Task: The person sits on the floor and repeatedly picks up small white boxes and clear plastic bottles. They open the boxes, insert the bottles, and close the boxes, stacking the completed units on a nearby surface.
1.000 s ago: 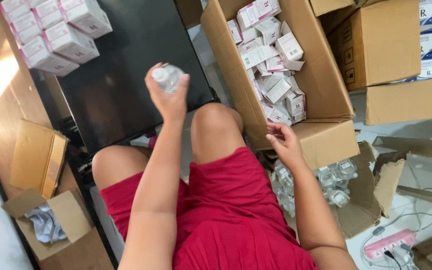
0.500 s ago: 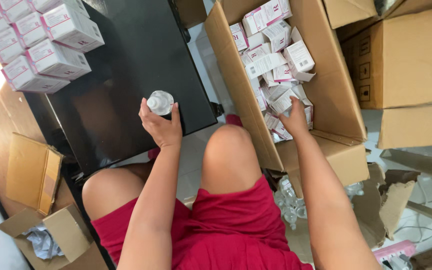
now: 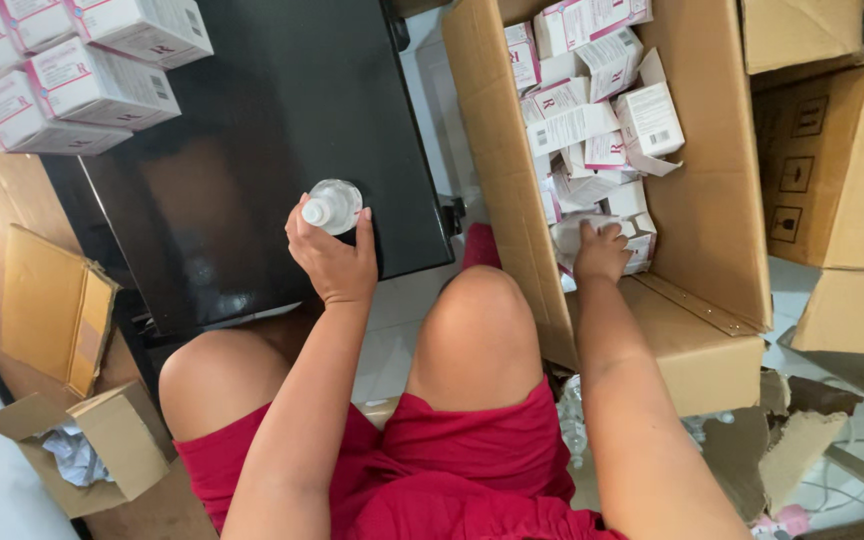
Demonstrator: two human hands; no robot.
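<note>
**Bottle in one hand, the other down among the cartons**

The left hand (image 3: 332, 262) is wrapped around a small clear bottle (image 3: 333, 207) with a white cap, fingers curled up its sides and the cap poking out above them. The bottle sits over the near edge of the black surface (image 3: 252, 130), left of the raised knee (image 3: 477, 320).

The right hand (image 3: 602, 255) reaches into the large cardboard box (image 3: 697, 230) on the right, fingers closed loosely over a white-and-pink carton (image 3: 577, 232) at the near end of the heap; whether it is truly gripped cannot be told. More cartons fill the box beyond it. Stacked white cartons (image 3: 72, 70) lie far left on the black surface.
</note>
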